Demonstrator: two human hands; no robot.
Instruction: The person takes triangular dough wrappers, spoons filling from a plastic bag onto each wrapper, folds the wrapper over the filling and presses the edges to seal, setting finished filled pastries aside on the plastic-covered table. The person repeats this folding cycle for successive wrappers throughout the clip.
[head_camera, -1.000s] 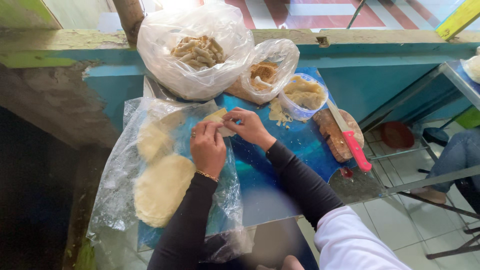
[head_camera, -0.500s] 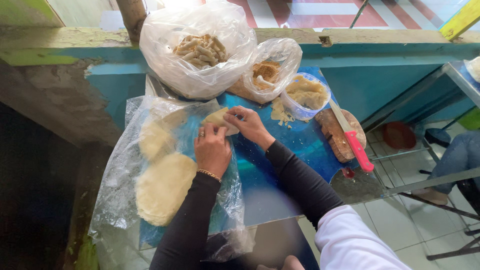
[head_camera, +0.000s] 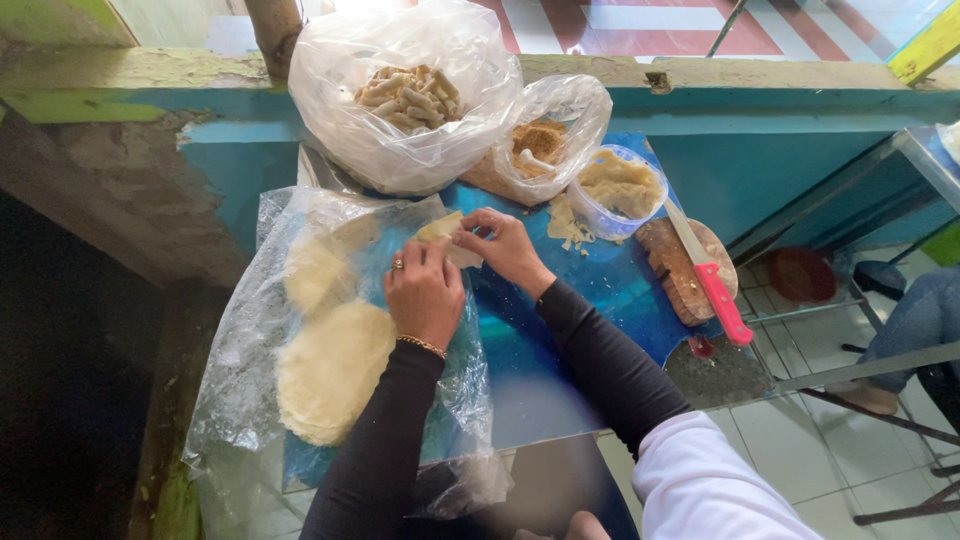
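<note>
Both hands work on a pale thin wrapper sheet (head_camera: 441, 228) lying on the blue table top (head_camera: 560, 330). My left hand (head_camera: 425, 292), with a ring and a thin bracelet, presses down on the near side of the sheet. My right hand (head_camera: 505, 243) pinches its far edge with the fingertips. A stack of round pale wrappers (head_camera: 332, 368) lies under clear plastic just left of my left hand, with a second stack (head_camera: 315, 272) behind it.
A large clear bag of finished rolls (head_camera: 405, 95) stands at the back. Beside it are a smaller bag of brown filling (head_camera: 545, 140) and a tub of pale filling (head_camera: 620, 188). A red-handled knife (head_camera: 712, 278) rests on a wooden board (head_camera: 680, 265). A seated person's leg (head_camera: 915, 320) is at right.
My hands have stayed on the wrapper with only small finger movement. The view has shifted slightly.
</note>
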